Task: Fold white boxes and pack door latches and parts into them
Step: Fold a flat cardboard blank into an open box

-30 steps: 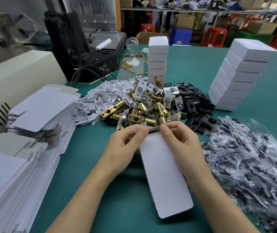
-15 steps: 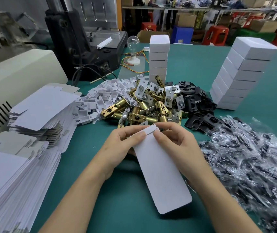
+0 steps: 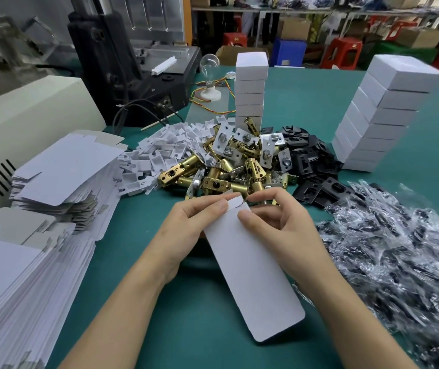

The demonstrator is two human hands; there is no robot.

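A white box [image 3: 253,267] is held above the green table [image 3: 186,328], its long flap hanging toward me. My left hand [image 3: 186,230] grips its far left edge, thumb pressing a small end flap. My right hand [image 3: 277,225] grips the far right edge, thumb on the top face. Just beyond lies a pile of brass door latches [image 3: 226,169]. Black strike plates [image 3: 309,166] lie to its right, small white card inserts [image 3: 160,153] to its left. Clear bags of parts [image 3: 399,249] spread at the right.
Flat unfolded box blanks are stacked at the left [image 3: 61,177] and near left [image 3: 13,288]. Two stacks of finished white boxes stand behind, one at centre [image 3: 250,89] and one at right [image 3: 380,113]. A black machine [image 3: 122,62] and a beige housing [image 3: 21,121] line the left side.
The box has tilted, its far end swinging left. The small end flap has come up and my left thumb now presses it. Both hands stay at the far end.
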